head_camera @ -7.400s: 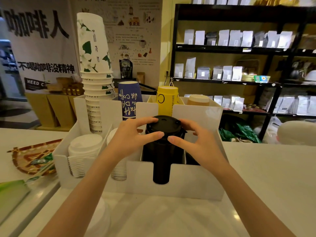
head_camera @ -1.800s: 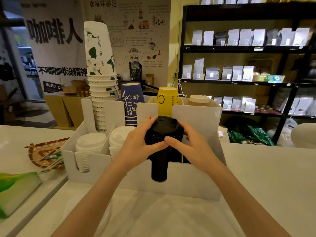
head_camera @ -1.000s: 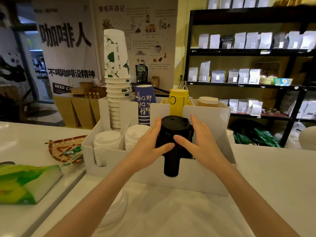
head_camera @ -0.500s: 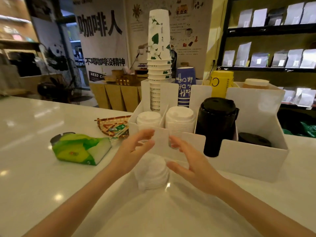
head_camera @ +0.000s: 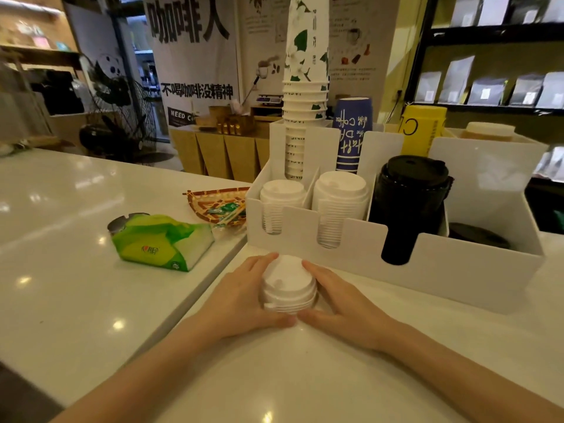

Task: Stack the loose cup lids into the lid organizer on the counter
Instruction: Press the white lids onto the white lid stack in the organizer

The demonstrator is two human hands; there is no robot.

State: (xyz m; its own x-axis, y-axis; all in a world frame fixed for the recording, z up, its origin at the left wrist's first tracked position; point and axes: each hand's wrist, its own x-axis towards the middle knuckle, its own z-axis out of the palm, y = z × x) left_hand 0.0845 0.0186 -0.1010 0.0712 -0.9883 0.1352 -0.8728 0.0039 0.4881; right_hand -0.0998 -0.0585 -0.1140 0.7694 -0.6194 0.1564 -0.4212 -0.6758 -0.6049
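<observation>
A short stack of white cup lids (head_camera: 288,285) stands on the white counter just in front of the white lid organizer (head_camera: 451,270). My left hand (head_camera: 244,296) cups the stack's left side and my right hand (head_camera: 338,303) cups its right side, thumbs meeting at the near edge. The organizer's front slots hold two stacks of white lids (head_camera: 282,198) (head_camera: 338,198), a tall stack of black lids (head_camera: 410,196) and a low black stack (head_camera: 477,235) at the right.
Stacked paper cups stand in the organizer's back row: white with green leaves (head_camera: 305,87), blue (head_camera: 352,132), yellow (head_camera: 422,129). A green tissue pack (head_camera: 161,241) and a woven tray (head_camera: 219,201) lie left of the organizer. A step divides the counter.
Both hands left the black lid stack in the organizer, dropped to the counter, and closed around the loose white lid stack. My view swung left and down.
</observation>
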